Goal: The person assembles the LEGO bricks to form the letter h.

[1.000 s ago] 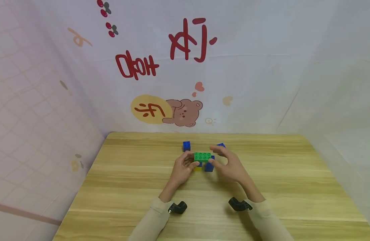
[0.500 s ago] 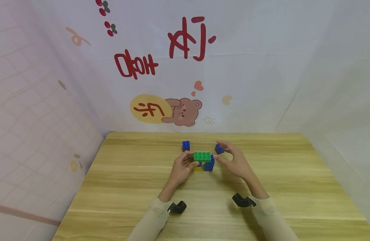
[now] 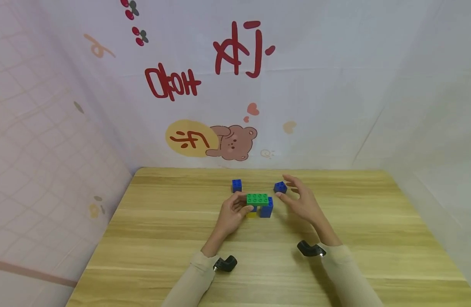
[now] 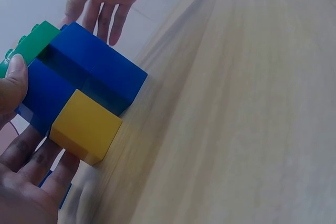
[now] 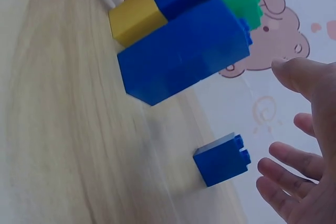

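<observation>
1. while the right hand (image 3: 302,202) spreads its thumb and fingers around nothing, the loose blue block (image 3: 280,187) sits just off their gap — at about ten o'clock from that hand in the head view, with twelve pointing away from the person.
2. from this block, the right thumb tip is just beside it at six o'clock and the fingertips are near one; whether the thumb touches it cannot be told.
3. its studded top looks nearly square and turned askew, so no clear long axis shows; the right hand is plainly nearer than the left.
4. the left hand (image 3: 233,213) grips the block assembly (image 3: 260,203) from nine o'clock, thumb on the near side, fingers curled behind.
5. on that assembly the green block (image 3: 257,198) lies across the top, long axis from nine to three; a middle blue block (image 4: 47,90) over a yellow block (image 4: 86,127) is below its nine o'clock end, an upright blue column (image 3: 265,211) towards three.
6. no container shows — the far blue block (image 3: 236,186) stands on the table (image 3: 354,234), at ten o'clock from the assembly.
</observation>
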